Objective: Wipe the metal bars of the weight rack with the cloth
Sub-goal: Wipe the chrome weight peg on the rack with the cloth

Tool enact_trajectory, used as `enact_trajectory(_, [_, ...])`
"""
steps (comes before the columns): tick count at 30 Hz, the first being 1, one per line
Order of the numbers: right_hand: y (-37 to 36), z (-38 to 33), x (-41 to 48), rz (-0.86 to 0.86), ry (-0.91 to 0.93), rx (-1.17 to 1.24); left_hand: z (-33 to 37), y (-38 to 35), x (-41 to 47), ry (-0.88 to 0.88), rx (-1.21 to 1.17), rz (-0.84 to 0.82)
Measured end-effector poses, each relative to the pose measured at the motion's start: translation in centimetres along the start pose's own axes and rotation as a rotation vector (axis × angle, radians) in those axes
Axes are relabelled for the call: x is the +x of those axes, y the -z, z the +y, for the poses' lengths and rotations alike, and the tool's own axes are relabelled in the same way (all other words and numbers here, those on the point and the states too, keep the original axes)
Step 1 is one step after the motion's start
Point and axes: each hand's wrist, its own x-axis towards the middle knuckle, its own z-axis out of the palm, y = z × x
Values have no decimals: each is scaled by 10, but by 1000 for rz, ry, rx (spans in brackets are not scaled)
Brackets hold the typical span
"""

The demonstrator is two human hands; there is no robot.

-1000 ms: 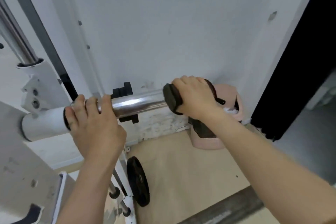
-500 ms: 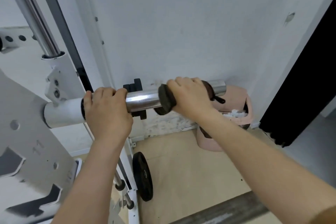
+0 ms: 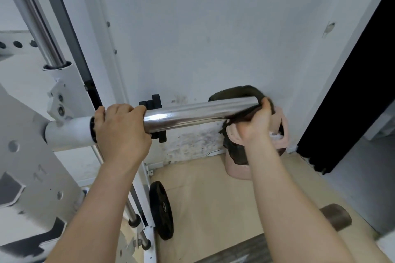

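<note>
In the head view, a chrome bar (image 3: 192, 114) is seen projecting to the right from a white sleeve (image 3: 68, 132) of the weight rack (image 3: 23, 156). The bar is gripped near its inner end by the left hand (image 3: 121, 132), whose fingers are curled over the top of it, just beside the sleeve. At the bar's free end a dark cloth (image 3: 243, 90) is looped over and around the tip. The cloth is clamped against the metal by the right hand (image 3: 256, 126), whose fingers are closed round it, though this hand is somewhat blurred. A tail of the cloth is seen hanging below the hand, in front of a pink bin (image 3: 237, 171) that is set on the floor against the white wall (image 3: 203, 28). Between the two hands the chrome is bare, and a bright reflection is carried on it. A vertical chrome rod (image 3: 40, 25) is seen at upper left, entering a white bracket. Small black plates (image 3: 152, 102) are seen behind the bar, and a larger black weight plate (image 3: 161, 213) is stood on edge on the floor beside the rack's base.
</note>
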Motion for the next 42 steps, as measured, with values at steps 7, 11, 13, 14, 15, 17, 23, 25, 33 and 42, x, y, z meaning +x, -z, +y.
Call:
enact_trajectory(7, [-18, 48, -25, 5, 48, 144, 2, -1, 1, 1, -3, 3])
enact_trajectory(11, [-29, 120, -68, -42, -183, -127, 1, 3, 1, -20, 1, -33])
enact_trajectory(13, [-29, 123, -74, -88, -235, -163, -2, 2, 1, -41, 16, -32])
enact_trajectory(14, [-28, 110, -70, -94, -222, -152, -3, 2, 2, -44, 18, -24])
enact_trajectory(15, [-26, 92, -59, -69, -172, -118, -4, 3, 3, -41, 19, -24])
enact_trajectory(17, [-25, 49, -37, 15, -28, -18, -3, 8, 7, -31, 31, -63])
enact_trajectory(23, [-40, 84, -58, 28, -98, -159, 7, 31, 31, 35, 32, -399])
enact_trajectory(25, [-41, 116, -80, -36, -249, -255, 9, 35, 33, 45, 11, -424])
enact_trajectory(33, [-20, 54, -141, -259, 68, -1198, -3, 30, 4, 19, -280, -152])
enact_trajectory(42, [-58, 83, -91, -790, 480, -2424, -3, 43, -16, 154, -646, 106])
